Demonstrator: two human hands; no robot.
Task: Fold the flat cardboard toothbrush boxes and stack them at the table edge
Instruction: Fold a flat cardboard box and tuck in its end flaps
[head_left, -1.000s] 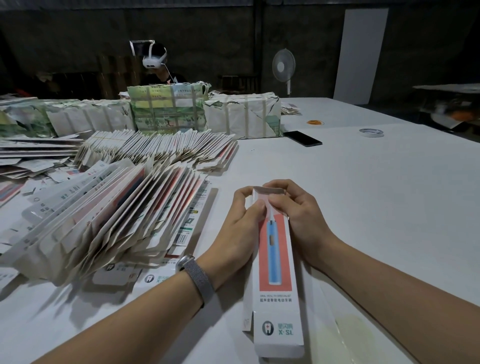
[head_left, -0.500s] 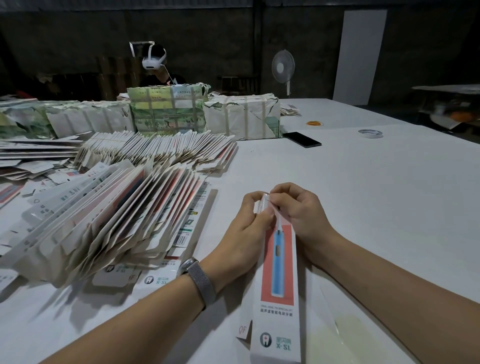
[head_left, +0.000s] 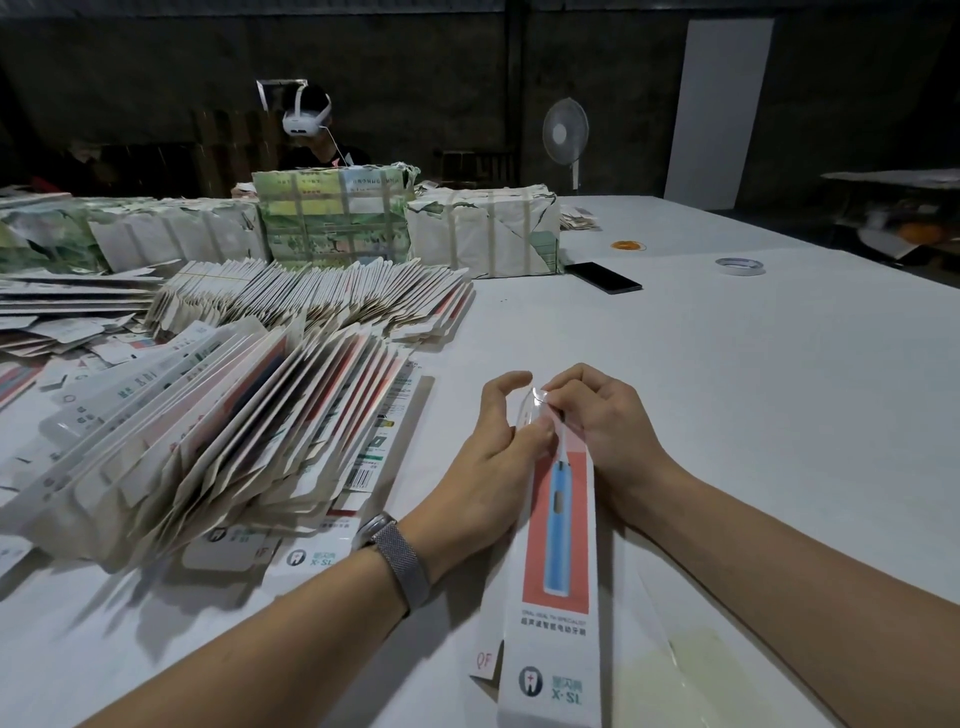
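Head view, nearest first: a long white toothbrush box (head_left: 558, 597) lies lengthwise on the white bench (head_left: 753, 415), its near end running off the bottom of the frame. Its top face shows a blue toothbrush on a red panel, a tooth logo and "X·SL" near the bottom, lines of small print too fine to read, and a side flap at the near left marked "QF" in red. At the box's far end both hands meet. The left hand (head_left: 498, 457), with a grey mesh watch band (head_left: 400, 561) on its wrist, has its grip clamped on the box's left edge, thumb pressed on top, forefinger lifted and curled. The right hand (head_left: 608, 431) pinches the rounded end flap (head_left: 537, 400) between thumb and fingertips. A pale yellowish stain (head_left: 691, 670) lies on the bench just right of the box.

To the left, a leaning row of flat boxes (head_left: 208, 441) fans out over loose flat ones showing barcodes and the same "X·SL" logo. Farther off lies a second fanned row (head_left: 311, 301), then paper-wrapped strapped bundles (head_left: 483, 234). Right of these lie a black phone (head_left: 602, 277), a tape roll (head_left: 740, 266) and a small orange ring (head_left: 627, 245).

The right half of the bench is open surface out to its right edge. Beyond the bundles sits a person wearing a white headset (head_left: 306, 111); a standing fan (head_left: 565, 132) is farther right.
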